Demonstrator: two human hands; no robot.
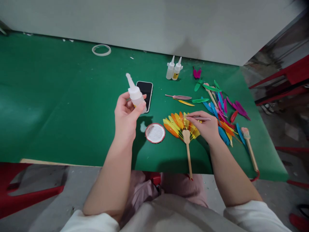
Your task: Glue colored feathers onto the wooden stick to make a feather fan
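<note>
My left hand [127, 114] is wrapped round a white glue bottle [135, 93], its nozzle pointing up, held above the green table. In my right hand [205, 125] is a pair of tweezers [198, 118], pinched between the fingers, with the tips over the upper feathers of a fan [177, 124]. Yellow and orange feathers spread from the fan's wooden handle [189, 158], which reaches past the table's front edge. Left of the fan lies a round red-rimmed lid [155, 133] holding something white and grainy. My right hand covers part of the fan's right side.
A phone [147, 91] lies behind the glue bottle. Two more glue bottles [173, 69] stand farther back. Loose coloured feathers [220, 109] and another wooden handle [251, 149] are at the right. A white ring [101, 50] lies near the wall.
</note>
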